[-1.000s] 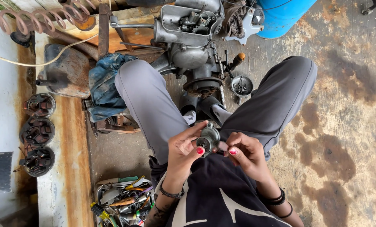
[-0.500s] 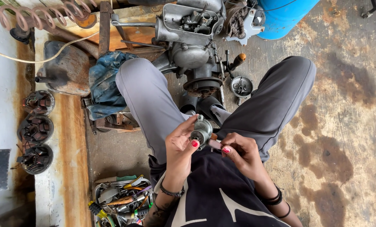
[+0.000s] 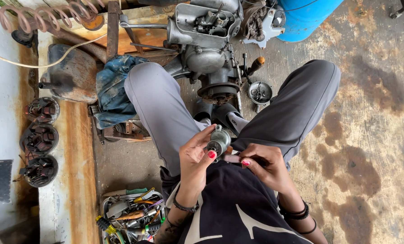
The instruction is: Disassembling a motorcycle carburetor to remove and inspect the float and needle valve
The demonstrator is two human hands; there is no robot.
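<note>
Seen from above, a seated person in a black shirt and grey trousers works over their own lap. The left hand (image 3: 196, 158) is closed around a small round metal engine part (image 3: 218, 141), gripping it between thumb and fingers just above the lap, between the knees. The right hand (image 3: 266, 166) pinches a thin tool (image 3: 231, 158) whose tip meets the underside of that part; the tool's kind is too small to tell. Both hands have red-painted nails, and dark bands circle both wrists. Down at the lower left, beside the person's hip, an open tray of hand tools (image 3: 130, 216) lies on the floor. Further left, three round coil plates (image 3: 39, 138) sit in a column on a pale ledge. Beyond the knees, a grey engine block (image 3: 208, 40) stands on the stained concrete floor (image 3: 373, 135), with a small round metal cover (image 3: 260, 91) just beside it and a crumpled blue cloth (image 3: 114, 88) by the left knee. At the far top right is part of a blue barrel (image 3: 306, 16).
</note>
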